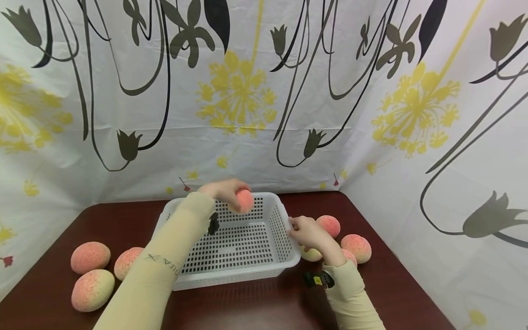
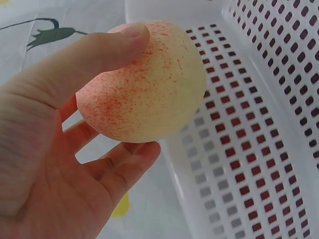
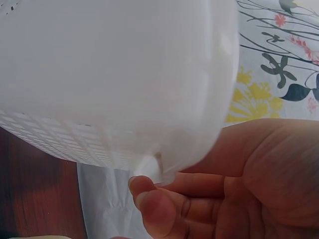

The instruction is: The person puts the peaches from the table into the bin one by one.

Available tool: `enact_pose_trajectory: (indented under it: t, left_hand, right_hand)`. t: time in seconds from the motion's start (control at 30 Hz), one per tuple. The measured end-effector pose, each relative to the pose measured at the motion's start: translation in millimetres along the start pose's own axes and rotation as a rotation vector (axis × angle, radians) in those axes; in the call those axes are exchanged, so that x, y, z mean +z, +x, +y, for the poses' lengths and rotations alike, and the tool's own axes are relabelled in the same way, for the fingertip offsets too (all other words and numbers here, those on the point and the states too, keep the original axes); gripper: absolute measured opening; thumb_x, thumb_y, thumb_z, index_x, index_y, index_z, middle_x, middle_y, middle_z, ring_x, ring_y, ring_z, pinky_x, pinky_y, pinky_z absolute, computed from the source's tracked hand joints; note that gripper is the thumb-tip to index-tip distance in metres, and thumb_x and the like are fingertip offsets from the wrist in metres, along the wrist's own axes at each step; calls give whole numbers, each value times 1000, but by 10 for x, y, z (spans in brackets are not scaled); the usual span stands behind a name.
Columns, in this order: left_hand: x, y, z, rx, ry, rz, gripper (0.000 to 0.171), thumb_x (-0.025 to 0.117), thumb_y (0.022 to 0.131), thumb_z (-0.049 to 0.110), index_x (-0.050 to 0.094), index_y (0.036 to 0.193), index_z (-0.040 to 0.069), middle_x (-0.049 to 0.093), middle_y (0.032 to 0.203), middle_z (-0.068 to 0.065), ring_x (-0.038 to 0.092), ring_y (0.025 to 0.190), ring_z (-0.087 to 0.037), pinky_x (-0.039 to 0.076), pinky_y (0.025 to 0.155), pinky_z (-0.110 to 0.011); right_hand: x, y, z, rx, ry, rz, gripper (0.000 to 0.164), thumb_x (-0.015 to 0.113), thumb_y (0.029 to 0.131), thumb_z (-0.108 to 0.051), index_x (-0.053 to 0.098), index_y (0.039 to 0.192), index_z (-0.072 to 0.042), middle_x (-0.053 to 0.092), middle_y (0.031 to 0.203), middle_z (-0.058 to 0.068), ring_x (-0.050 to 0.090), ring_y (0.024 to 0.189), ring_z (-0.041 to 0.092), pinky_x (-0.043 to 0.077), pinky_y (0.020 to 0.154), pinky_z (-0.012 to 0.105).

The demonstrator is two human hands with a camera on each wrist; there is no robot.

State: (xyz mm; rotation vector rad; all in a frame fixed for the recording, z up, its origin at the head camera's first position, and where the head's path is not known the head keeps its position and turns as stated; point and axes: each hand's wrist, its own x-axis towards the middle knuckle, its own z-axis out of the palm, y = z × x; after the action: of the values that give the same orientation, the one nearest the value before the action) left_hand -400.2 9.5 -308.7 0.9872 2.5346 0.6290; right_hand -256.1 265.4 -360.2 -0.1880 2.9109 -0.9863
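Observation:
My left hand [image 1: 222, 190] grips a pink and yellow peach [image 1: 245, 201] above the far part of a white plastic basket [image 1: 231, 276]. In the left wrist view the thumb lies over the peach [image 2: 149, 84] and the fingers curl beneath it, with the basket's slotted wall behind. My right hand [image 1: 311, 233] holds the basket's right rim. The right wrist view shows its fingertips [image 3: 158, 214] curled under the rim [image 3: 219, 99]. As far as the head view shows, the basket's floor bears no peach; my left forearm hides its left side.
On the dark red table [image 1: 231, 307], three peaches [image 1: 93, 290] lie left of the basket, one partly behind my left sleeve. Several more peaches [image 1: 356, 248] lie at the right, around my right hand and wrist. A flower-printed sheet [image 1: 243, 160] hangs behind the table.

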Motion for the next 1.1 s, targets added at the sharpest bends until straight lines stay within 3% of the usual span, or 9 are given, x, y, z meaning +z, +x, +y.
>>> enact_pose_trajectory:
  t: [0.17, 0.37, 0.5, 0.77, 1.1]
  left_hand:
    - [123, 125, 16, 18, 49, 13, 74, 76, 74, 8, 48, 142, 13, 42, 137, -10, 48, 108, -24, 47, 82, -37]
    - [259, 227, 91, 24, 76, 3, 74, 77, 73, 10, 51, 141, 20, 39, 143, -5, 46, 110, -21, 46, 84, -37]
    - [359, 292, 130, 46, 85, -5, 73, 78, 73, 8, 52, 140, 20, 45, 133, -2, 48, 107, -19, 45, 84, -35]
    - [548, 426, 130, 30, 140, -28, 70, 80, 72, 9, 55, 135, 25, 45, 128, 1, 49, 103, -17, 46, 81, -33]
    - [645, 490, 156, -1, 168, -12, 74, 83, 72, 12, 54, 138, 25, 46, 134, 3, 49, 109, -15, 46, 87, -32]
  right_hand:
    - [-7, -14, 13, 7, -7, -2, 49, 60, 93, -9, 49, 139, 5, 62, 86, 7, 54, 58, 17, 50, 43, 34]
    - [-15, -29, 14, 11, -8, 0, 49, 60, 93, -9, 49, 139, 4, 60, 80, 6, 53, 57, 17, 50, 43, 34]
    - [-21, -33, 11, 17, -5, -4, 50, 60, 92, -9, 49, 139, 4, 58, 74, 5, 52, 56, 17, 50, 43, 33]
    - [-29, 7, 18, 10, -23, 0, 47, 61, 93, -10, 51, 137, 3, 60, 80, 6, 52, 55, 16, 49, 43, 33]
    - [-31, 9, 0, -9, -29, -16, 50, 59, 94, -10, 47, 140, 3, 57, 76, 6, 51, 54, 15, 50, 44, 34]
